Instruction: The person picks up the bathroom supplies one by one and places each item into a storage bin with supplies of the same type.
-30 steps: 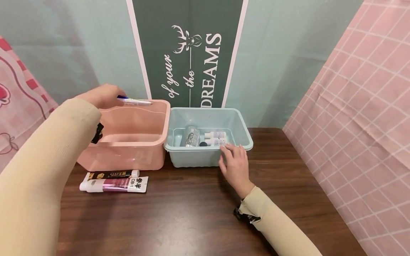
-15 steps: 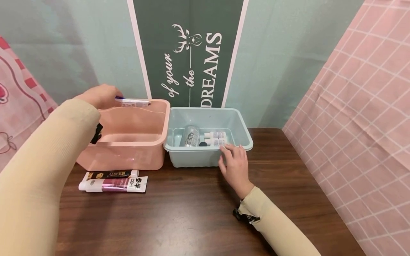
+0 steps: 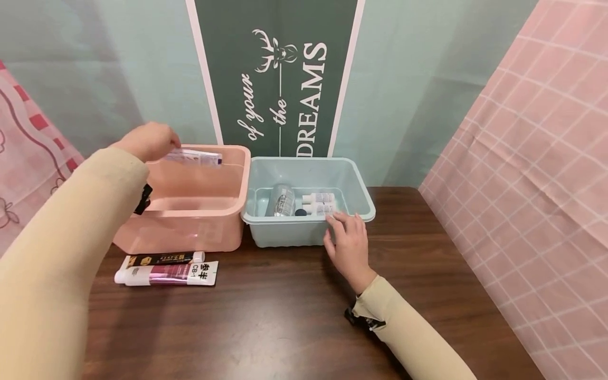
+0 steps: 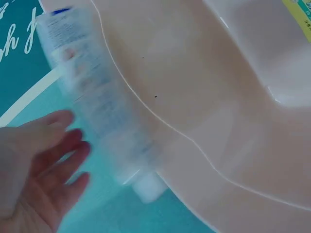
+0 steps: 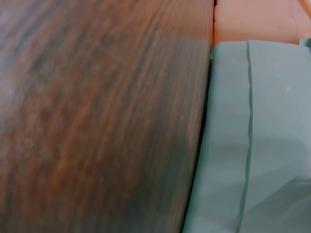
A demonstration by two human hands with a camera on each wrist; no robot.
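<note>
My left hand (image 3: 149,141) is over the back left of the pink bin (image 3: 185,232). In the left wrist view its fingers are spread and stand apart from a blurred white toothpaste tube (image 4: 97,97) with a blue end. That tube is in mid-air by the bin's rear wall. My right hand (image 3: 350,248) rests its fingers on the front rim of the light blue bin (image 3: 290,235), out of sight in the right wrist view. Inside the blue bin lie a clear bottle (image 3: 283,201), small white bottles (image 3: 320,203) and a black round thing (image 3: 301,212).
A black and gold tube (image 3: 163,258) and a white and pink toothpaste tube (image 3: 166,274) lie before the pink bin on the wooden table (image 3: 266,316). A yellow and green item (image 4: 302,17) shows inside the pink bin. Cloth hangs behind and at both sides.
Half a second ago and earlier, my left hand held the toothpaste tube over the pink bin. It has come away from the fingers, lower and turned flatter. The right hand stays in place.
</note>
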